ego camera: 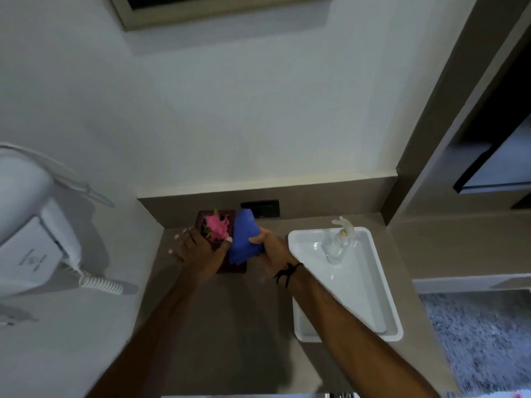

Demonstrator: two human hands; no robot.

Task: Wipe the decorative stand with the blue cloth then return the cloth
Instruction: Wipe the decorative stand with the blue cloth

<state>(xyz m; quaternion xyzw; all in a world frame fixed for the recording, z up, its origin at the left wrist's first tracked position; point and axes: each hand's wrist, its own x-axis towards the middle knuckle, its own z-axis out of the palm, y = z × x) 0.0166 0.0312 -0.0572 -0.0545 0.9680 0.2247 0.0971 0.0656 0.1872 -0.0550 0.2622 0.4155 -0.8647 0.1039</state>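
The decorative stand is a dark red-brown box with a pink flower on top, standing at the back of the brown counter. My left hand grips its near left side, thumb up by the flower. My right hand holds the blue cloth pressed against the stand's right side. The cloth hides that side and part of the stand's front.
A white tray with a clear pump bottle lies right of my right arm. A dark wall socket sits behind the stand. A white wall-mounted hair dryer with a coiled cord hangs at left. The grey rug is lower right.
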